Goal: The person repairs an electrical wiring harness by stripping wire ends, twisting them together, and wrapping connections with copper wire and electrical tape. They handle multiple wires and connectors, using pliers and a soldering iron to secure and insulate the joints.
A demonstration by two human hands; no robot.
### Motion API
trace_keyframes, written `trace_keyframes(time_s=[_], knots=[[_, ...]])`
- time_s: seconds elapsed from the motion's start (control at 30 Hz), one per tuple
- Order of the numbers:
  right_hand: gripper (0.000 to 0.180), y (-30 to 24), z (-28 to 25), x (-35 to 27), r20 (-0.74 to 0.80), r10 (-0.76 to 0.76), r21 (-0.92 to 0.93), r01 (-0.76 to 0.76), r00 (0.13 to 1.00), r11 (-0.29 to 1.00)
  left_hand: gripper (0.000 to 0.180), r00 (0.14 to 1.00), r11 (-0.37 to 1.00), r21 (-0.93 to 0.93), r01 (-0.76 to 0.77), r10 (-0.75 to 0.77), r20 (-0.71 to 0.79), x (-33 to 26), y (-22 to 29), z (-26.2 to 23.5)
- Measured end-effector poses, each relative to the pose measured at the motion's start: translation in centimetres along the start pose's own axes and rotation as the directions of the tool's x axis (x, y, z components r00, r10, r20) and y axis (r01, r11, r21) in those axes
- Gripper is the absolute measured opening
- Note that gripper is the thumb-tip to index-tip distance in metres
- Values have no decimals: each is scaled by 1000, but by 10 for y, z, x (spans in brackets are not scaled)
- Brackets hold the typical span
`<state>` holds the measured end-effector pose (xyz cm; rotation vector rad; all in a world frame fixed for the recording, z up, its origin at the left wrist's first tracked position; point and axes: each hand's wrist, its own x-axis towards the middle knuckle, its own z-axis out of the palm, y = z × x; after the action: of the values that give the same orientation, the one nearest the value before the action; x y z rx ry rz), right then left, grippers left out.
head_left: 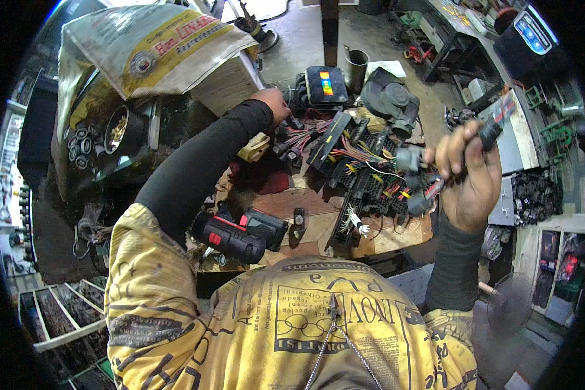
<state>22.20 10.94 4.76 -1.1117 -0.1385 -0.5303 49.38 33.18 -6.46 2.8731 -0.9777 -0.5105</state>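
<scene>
My left hand (275, 105) reaches to the back of the bench, beside a black box (326, 86) with a bright multicoloured label. Its fingers are mostly hidden, and whether they grip anything is unclear. Raised at the right, my right hand (469, 170) has its fingers curled around a slim dark tool with red parts (497, 123); its exact kind is blurred. Below and left of that hand lies a black fuse-box housing (354, 159) with many coloured wires. A bundle of pinkish wires and connectors (299, 140) lies just nearer than my left hand.
A black-and-red cordless power tool (231, 235) lies at the bench's near edge. A grey round-bodied part (393, 101) and a metal cup (356, 68) stand at the back. A large printed sack (156, 49) covers the far left, near a round bowl of small parts (125, 129).
</scene>
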Motion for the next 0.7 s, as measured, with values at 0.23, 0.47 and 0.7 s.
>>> trace_keyframes(time_s=[0.23, 0.47, 0.7], knots=[[20, 12, -23, -43, -216, 117, 188, -77, 969, 979, 46, 955, 959, 11, 284, -284, 89, 76, -23, 68], [20, 34, -18, -45, -169, 302, 382, -220, 938, 897, 31, 972, 976, 215, 37, -85, 220, 91, -26, 75], [17, 50, -10, -38, -115, 457, 396, -381, 882, 835, 27, 946, 808, -589, 30, -213, -243, 35, -17, 47]])
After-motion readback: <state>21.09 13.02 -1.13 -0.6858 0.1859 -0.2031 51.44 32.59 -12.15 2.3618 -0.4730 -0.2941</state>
